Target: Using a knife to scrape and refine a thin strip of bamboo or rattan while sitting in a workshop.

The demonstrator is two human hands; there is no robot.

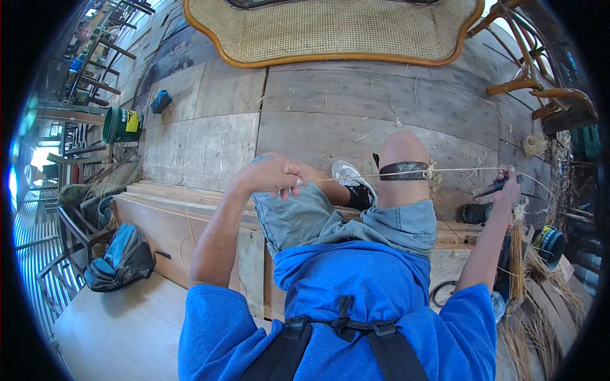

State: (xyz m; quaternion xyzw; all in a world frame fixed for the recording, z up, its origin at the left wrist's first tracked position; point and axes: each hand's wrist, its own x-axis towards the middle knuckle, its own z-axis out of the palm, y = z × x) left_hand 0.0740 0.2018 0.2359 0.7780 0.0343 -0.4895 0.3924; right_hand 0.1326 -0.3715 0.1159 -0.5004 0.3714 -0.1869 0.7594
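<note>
My left hand (279,176) is closed in a pinch on one end of a thin, pale cane strip (343,179). The strip runs almost straight across my raised knee, over a dark band (404,171) wrapped around the leg. Out to the right, my right hand (506,185) is closed around a slim dark tool (488,189) that looks like a knife. The strip passes at the fingers of that hand, and its loose end curves beyond them. Whether those fingers also pinch the strip is too small to tell. Pale shavings cling beside the band.
A woven cane panel (343,35) with a curved wooden frame lies ahead. Wooden chair frames (521,82) stand at the far right. Bundled cane strands (518,267) are by my right arm. Leftward are a green bucket (121,125), a blue object (161,101) and a backpack (121,257).
</note>
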